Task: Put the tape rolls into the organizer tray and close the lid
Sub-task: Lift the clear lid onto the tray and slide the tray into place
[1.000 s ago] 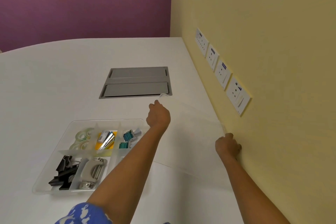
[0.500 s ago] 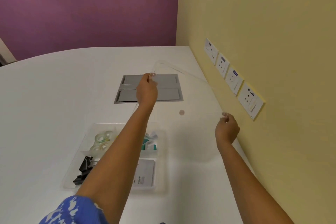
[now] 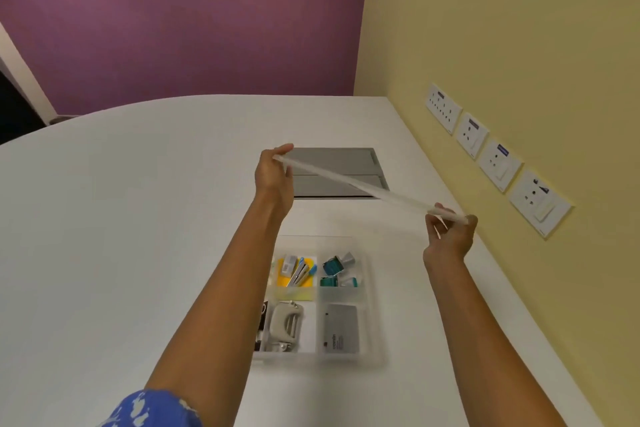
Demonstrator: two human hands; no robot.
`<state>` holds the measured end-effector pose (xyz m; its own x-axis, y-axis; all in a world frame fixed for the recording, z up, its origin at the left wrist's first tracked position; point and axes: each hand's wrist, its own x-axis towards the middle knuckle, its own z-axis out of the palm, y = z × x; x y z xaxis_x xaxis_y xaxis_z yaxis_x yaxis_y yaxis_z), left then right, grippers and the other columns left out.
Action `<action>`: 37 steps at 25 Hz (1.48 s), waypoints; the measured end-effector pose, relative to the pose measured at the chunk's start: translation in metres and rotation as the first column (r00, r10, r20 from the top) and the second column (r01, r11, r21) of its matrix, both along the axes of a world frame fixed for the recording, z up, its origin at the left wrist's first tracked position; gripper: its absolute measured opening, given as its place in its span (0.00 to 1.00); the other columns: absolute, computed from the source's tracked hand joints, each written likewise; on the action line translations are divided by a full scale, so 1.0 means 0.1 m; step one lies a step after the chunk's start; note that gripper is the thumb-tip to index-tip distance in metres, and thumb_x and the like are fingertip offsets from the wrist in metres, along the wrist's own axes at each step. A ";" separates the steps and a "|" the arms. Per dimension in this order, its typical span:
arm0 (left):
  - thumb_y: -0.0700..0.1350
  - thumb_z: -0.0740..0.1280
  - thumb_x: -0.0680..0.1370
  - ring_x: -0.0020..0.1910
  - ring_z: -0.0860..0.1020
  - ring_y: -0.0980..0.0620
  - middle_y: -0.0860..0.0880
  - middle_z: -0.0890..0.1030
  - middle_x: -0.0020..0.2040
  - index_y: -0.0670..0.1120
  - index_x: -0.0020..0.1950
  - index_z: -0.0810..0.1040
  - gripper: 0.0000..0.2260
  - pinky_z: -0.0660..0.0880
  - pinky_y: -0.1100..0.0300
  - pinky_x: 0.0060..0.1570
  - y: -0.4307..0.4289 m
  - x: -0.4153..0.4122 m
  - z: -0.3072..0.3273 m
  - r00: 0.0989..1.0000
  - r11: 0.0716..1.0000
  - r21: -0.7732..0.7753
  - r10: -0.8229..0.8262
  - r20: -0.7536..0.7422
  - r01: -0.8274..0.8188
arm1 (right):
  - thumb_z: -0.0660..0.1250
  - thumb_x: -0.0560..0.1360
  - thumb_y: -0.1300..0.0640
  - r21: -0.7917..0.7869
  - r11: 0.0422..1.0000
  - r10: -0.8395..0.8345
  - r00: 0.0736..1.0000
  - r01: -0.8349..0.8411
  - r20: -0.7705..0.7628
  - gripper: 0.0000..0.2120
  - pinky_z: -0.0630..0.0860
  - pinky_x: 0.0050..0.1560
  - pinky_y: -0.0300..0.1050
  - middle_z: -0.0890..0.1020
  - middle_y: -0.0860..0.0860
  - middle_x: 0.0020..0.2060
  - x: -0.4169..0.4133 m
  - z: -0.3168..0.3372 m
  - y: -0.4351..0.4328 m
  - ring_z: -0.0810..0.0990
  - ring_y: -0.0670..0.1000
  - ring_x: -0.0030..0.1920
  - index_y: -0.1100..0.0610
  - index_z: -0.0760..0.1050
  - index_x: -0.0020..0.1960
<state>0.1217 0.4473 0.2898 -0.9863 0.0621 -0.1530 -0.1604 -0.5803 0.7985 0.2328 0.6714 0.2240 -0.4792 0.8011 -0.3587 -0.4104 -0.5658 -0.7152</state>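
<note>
I hold the clear plastic lid edge-on in the air above the table, tilted down to the right. My left hand grips its left end and my right hand grips its right end. Below my hands, the clear organizer tray sits open on the white table, with small stationery in its compartments. My left forearm crosses over the tray's left side, so the tape rolls are hidden from view.
A grey recessed cable hatch lies in the table behind the lid. The yellow wall with a row of sockets runs close along the table's right edge. The white table spreads to the left.
Both hands lifted the lid off the table at the right and swung it up, from flat to edge-on, over the tray. The view shifted so the tray sits lower and centred.
</note>
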 end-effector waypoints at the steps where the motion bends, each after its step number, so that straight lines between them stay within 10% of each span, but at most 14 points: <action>1: 0.39 0.53 0.82 0.68 0.70 0.48 0.46 0.75 0.58 0.42 0.49 0.80 0.15 0.67 0.57 0.70 -0.12 -0.06 -0.06 0.999 0.999 0.034 -0.027 0.025 0.026 | 0.56 0.78 0.55 -0.038 0.999 0.010 0.999 -0.011 -0.038 0.18 0.78 0.48 0.41 0.82 0.52 0.39 0.02 -0.04 -0.03 0.79 0.49 0.40 0.57 0.70 0.31; 5: 0.30 0.50 0.79 0.37 0.76 0.54 0.42 0.79 0.55 0.43 0.74 0.64 0.24 0.77 0.65 0.43 -0.57 -0.09 -0.22 0.967 0.971 -0.001 -0.236 0.098 0.238 | 0.65 0.78 0.54 -0.064 0.975 0.207 0.976 -0.212 -0.072 0.16 0.85 0.38 0.43 0.82 0.52 0.39 0.05 -0.25 0.00 0.80 0.47 0.41 0.57 0.71 0.33; 9: 0.25 0.50 0.76 0.61 0.76 0.44 0.41 0.62 0.76 0.45 0.77 0.57 0.31 0.74 0.55 0.58 -0.87 -0.10 -0.48 0.939 0.904 -0.260 -0.309 0.154 0.340 | 0.62 0.79 0.65 0.042 0.896 0.440 0.896 -0.443 0.069 0.13 0.82 0.48 0.42 0.75 0.55 0.55 0.03 -0.34 -0.05 0.78 0.53 0.50 0.64 0.71 0.63; 13: 0.40 0.60 0.81 0.50 0.80 0.45 0.41 0.71 0.69 0.46 0.76 0.59 0.23 0.76 0.56 0.48 -1.04 -0.16 -0.66 0.938 0.771 -0.533 -0.284 0.200 0.347 | 0.63 0.79 0.64 0.142 0.697 0.580 0.669 -0.703 0.465 0.24 0.83 0.42 0.47 0.77 0.54 0.56 0.04 -0.30 -0.13 0.77 0.59 0.55 0.58 0.61 0.73; 18: 0.52 0.57 0.82 0.34 0.74 0.53 0.45 0.75 0.51 0.45 0.68 0.73 0.18 0.71 0.62 0.33 -1.02 -0.19 -0.74 0.982 0.614 -0.767 -0.145 0.122 0.186 | 0.59 0.80 0.48 0.257 0.579 0.437 0.561 -0.774 0.703 0.26 0.77 0.38 0.43 0.75 0.58 0.57 -0.03 -0.37 -0.34 0.78 0.52 0.38 0.52 0.57 0.75; 23: 0.55 0.51 0.83 0.38 0.79 0.47 0.43 0.81 0.45 0.47 0.56 0.82 0.21 0.72 0.59 0.42 -1.04 -0.17 -0.97 0.999 0.368 -0.929 -0.023 -0.047 -0.035 | 0.56 0.81 0.47 0.354 0.485 0.275 0.524 -0.800 0.807 0.25 0.77 0.33 0.41 0.79 0.64 0.58 -0.11 -0.52 -0.47 0.78 0.52 0.33 0.47 0.52 0.76; 37: 0.49 0.57 0.82 0.55 0.80 0.40 0.42 0.82 0.59 0.43 0.60 0.80 0.16 0.76 0.50 0.56 -1.17 -0.14 -1.67 0.997 0.082 -0.994 0.036 0.069 0.066 | 0.56 0.81 0.49 0.229 0.270 -0.205 0.176 -0.935 0.963 0.22 0.75 0.62 0.51 0.72 0.60 0.67 -0.26 -0.95 -0.81 0.75 0.60 0.64 0.59 0.63 0.71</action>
